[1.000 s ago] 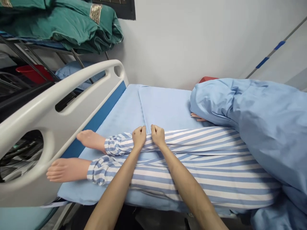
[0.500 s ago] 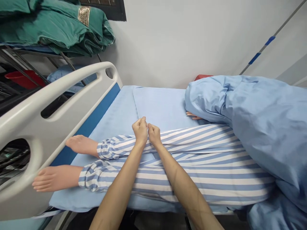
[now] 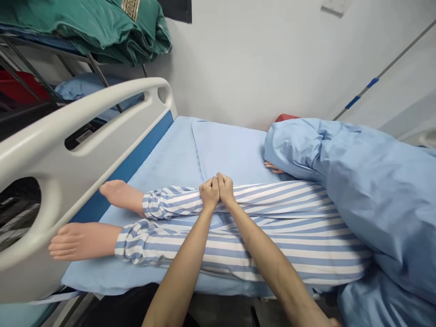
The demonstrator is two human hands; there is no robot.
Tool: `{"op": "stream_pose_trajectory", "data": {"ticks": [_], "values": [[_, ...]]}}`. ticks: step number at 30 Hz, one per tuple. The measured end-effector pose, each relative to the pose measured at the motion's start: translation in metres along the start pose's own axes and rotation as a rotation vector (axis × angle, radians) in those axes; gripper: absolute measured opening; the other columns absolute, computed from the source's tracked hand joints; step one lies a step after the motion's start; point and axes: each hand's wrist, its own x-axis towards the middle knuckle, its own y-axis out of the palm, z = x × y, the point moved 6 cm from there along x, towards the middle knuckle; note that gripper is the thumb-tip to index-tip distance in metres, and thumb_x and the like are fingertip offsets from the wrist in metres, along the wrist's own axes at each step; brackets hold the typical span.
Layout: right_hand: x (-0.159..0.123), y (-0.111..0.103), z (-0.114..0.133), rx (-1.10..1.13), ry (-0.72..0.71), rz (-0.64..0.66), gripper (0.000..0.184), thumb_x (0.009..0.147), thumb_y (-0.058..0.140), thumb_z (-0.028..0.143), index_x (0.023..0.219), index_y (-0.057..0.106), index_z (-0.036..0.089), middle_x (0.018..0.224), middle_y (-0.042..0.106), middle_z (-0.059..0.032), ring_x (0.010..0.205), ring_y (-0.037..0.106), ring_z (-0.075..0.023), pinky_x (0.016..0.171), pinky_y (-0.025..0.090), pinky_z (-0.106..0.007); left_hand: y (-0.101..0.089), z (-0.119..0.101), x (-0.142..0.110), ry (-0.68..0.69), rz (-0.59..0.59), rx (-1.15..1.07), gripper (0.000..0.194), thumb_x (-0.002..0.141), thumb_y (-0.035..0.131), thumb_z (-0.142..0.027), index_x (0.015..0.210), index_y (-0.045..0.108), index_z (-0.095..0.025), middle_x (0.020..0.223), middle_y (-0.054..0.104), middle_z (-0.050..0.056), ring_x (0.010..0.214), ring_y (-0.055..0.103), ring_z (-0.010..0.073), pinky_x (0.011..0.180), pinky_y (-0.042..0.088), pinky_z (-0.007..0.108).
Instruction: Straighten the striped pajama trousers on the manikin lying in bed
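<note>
While the hands [image 3: 209,192] touch, a pale label [image 3: 84,136] is illegible.

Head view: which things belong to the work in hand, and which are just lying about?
In the work, it seems:
- left hand and right hand, fists together at the striped trousers
- sheet beneath
- blue cover, perhaps

Just lying about:
- green bundle on the rack
- red container at left
- red object behind the cover, mostly hidden
</note>
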Motion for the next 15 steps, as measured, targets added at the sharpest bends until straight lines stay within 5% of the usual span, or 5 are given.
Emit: {"op": "stream_pose_trajectory", "data": {"ticks": [10, 15], "values": [[0.022, -0.04, 0.055, 0.045, -0.148, 0.02, 0.052, 0.093, 0.04, 0.056, 0.054, 0.031, 0.023, 0.051, 0.032, 0.0049, 0.053, 0.032, -0.0102, 0.054, 0.028, -0.026, 0.001, -0.006, -0.002, 0.053, 0.018, 0.06, 0.045, 0.093, 0.039, -0.028, 0.05, 0.028, -0.019, 0.048, 0.029, -0.004, 0.054, 0.029, 0.0102, 0.06, 0.024, 0.028], [0.011, -0.037, 0.019, 0.01, -0.113, 0.054, 0.051, 0.093, 0.039, 0.055, 0.054, 0.031, 0.023, 0.051, 0.03, 0.0052, 0.053, 0.031, -0.0103, 0.054, 0.025, -0.027, 0.004, -0.001, 0.0, 0.064, 0.014, 0.091, 0.046, 0.094, 0.042, -0.027, 0.051, 0.028, -0.019, 0.048, 0.029, -0.004, 0.054, 0.028, 0.01, 0.061, 0.023, 0.028]]}}
